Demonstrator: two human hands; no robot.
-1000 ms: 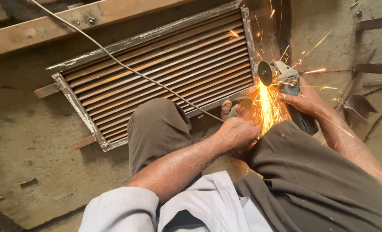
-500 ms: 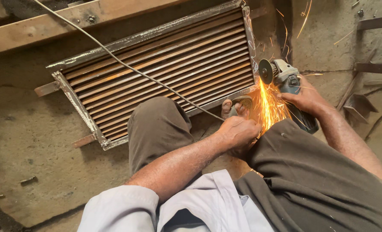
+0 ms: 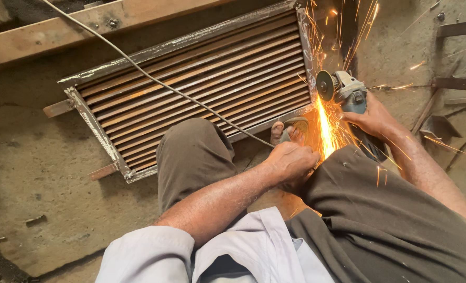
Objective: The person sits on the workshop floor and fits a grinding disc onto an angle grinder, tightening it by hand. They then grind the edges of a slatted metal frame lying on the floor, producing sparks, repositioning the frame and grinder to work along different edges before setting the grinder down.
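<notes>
Sparks (image 3: 324, 131) spray from the grinder (image 3: 343, 91), gripped in the right hand (image 3: 372, 118) at the grille's (image 3: 201, 89) near right corner. Left hand (image 3: 290, 162) is clenched by the knee, perhaps on something hidden; cable (image 3: 154, 78) crosses the grille.

1. Soft, even daylight fills the scene; its source cannot be placed for certain, perhaps from the upper right.
2. The concrete floor (image 3: 39, 173) looks flat and fairly bright, with only faint shadows.
3. A dark band of shadow lies beneath the wooden beam (image 3: 86, 31) at the top.
4. The sparks (image 3: 324, 131) burn out to near-white glare and streak into orange lines.
5. Focus is sharp across the metal grille (image 3: 201, 89); the shirt (image 3: 217, 257) at the bottom edge is slightly soft.
</notes>
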